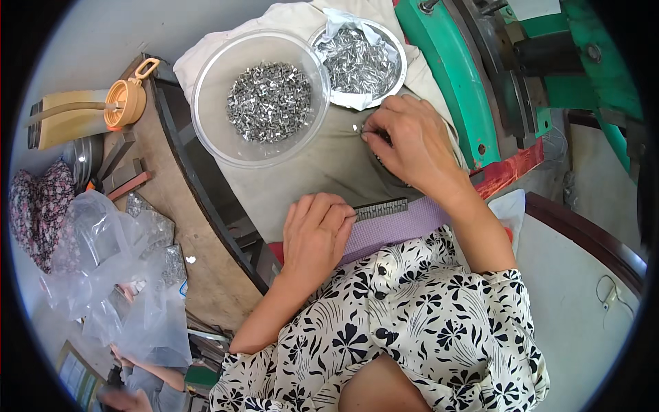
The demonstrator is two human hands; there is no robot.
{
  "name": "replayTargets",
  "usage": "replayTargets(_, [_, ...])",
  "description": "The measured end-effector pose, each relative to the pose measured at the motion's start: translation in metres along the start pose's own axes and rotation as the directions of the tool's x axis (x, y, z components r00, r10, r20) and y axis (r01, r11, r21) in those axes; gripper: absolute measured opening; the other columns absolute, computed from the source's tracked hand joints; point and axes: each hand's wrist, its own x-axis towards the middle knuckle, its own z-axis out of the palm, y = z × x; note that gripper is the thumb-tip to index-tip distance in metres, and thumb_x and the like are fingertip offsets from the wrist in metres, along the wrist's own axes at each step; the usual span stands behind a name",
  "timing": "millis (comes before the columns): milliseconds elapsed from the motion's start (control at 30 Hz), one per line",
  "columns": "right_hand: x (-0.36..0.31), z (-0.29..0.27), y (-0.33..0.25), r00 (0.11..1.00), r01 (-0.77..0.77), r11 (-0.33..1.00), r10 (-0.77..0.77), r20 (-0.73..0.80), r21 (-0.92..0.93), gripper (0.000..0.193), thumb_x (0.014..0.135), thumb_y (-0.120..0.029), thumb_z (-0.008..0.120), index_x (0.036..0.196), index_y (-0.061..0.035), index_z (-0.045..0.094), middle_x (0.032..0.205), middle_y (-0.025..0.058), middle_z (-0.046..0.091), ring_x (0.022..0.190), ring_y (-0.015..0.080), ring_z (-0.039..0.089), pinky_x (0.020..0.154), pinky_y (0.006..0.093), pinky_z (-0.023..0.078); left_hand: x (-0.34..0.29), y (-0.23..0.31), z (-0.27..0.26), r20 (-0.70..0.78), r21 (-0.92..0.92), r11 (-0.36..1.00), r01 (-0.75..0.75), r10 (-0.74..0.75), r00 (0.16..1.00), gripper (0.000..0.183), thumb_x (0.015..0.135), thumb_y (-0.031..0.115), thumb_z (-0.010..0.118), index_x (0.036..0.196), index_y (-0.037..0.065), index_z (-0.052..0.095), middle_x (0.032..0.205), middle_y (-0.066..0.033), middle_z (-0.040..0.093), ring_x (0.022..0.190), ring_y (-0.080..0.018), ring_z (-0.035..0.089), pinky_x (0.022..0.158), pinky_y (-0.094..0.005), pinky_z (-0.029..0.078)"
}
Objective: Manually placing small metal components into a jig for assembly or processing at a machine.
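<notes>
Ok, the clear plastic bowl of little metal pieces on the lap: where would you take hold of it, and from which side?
Probably by the rim of the clear bowl on its left and near edges, coming from above with both hands. The wall flares wide and smooth, so the rim looks like the only grippable edge. Its right side sits close to the metal bowl, and the right hand works just beside it.

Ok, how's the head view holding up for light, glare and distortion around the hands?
Head view: even daylight with soft shadows; the metal bits in the clear bowl and the steel bowl glint without washing out. Fisheye bends the green machine and blacks out the corners. Left hand and right hand are sharp; the bags at the rim look softer.
</notes>
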Motion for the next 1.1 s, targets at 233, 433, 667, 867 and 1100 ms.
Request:
replayTargets(233, [-0.006, -0.011, -0.004, 1.000, -0.012, 1.000, 0.012, -0.014, 0.026, 0.009, 0.075, -0.010, 0.075, 0.078, -0.0049, 0.068, 0.081, 0.0077, 0.060, 0.082, 0.0294, 0.059, 0.074, 0.0410, 0.044, -0.006, -0.003, -0.004, 0.070, 0.007, 1.000, 0.017, -0.017, 0.997, 0.034, 0.075, 0.012, 0.077, 0.105, 0.006, 0.062, 0.107, -0.0085, 0.059, 0.094, -0.0297, 0.057, 0.080, -0.0403, 0.043])
replayTargets(433, [0.002, -0.003, -0.005, 0.998, 0.052, 0.993, -0.056, -0.029, -0.102, 0.011, 0.072, -0.012, 0.077, 0.080, -0.0078, 0.071, 0.082, 0.0046, 0.060, 0.084, 0.0260, 0.058, 0.073, 0.0388, 0.044, -0.005, -0.002, -0.006, -0.006, -0.051, 0.997, 0.059, -0.060, 0.998, 0.042, 0.074, 0.014, 0.080, 0.110, 0.005, 0.060, 0.111, -0.0114, 0.059, 0.098, -0.0320, 0.059, 0.080, -0.0419, 0.046])
replayTargets(667, [-0.001, -0.003, -0.011, 0.983, 0.167, 0.940, -0.137, 0.121, -0.296, 0.011, 0.071, -0.013, 0.074, 0.077, -0.0080, 0.067, 0.087, 0.0067, 0.058, 0.093, 0.0252, 0.057, 0.076, 0.0393, 0.043, -0.005, -0.006, -0.008, -0.029, -0.085, 0.988, 0.130, -0.133, 0.991, 0.042, 0.075, 0.015, 0.080, 0.112, 0.005, 0.060, 0.113, -0.0118, 0.059, 0.096, -0.0328, 0.060, 0.080, -0.0416, 0.047])
replayTargets(867, [0.011, -0.025, -0.005, 0.991, 0.073, 0.997, -0.067, 0.118, -0.040, 0.013, 0.072, -0.015, 0.075, 0.077, -0.0064, 0.067, 0.084, 0.0067, 0.059, 0.089, 0.0266, 0.057, 0.075, 0.0394, 0.042, -0.007, -0.010, -0.010, -0.040, -0.078, 0.984, 0.161, -0.165, 0.986, 0.043, 0.076, 0.015, 0.079, 0.114, 0.005, 0.061, 0.111, -0.0125, 0.060, 0.096, -0.0334, 0.060, 0.080, -0.0415, 0.047])
replayTargets(1100, [0.009, -0.020, 0.001, 0.975, 0.117, 0.985, -0.090, 0.202, -0.127, 0.010, 0.070, -0.016, 0.073, 0.071, -0.0082, 0.067, 0.082, 0.0067, 0.061, 0.089, 0.0254, 0.059, 0.076, 0.0396, 0.044, -0.004, -0.007, -0.012, -0.041, -0.083, 0.981, 0.174, -0.177, 0.983, 0.044, 0.076, 0.013, 0.080, 0.115, 0.005, 0.063, 0.111, -0.0115, 0.062, 0.093, -0.0323, 0.062, 0.079, -0.0402, 0.048])
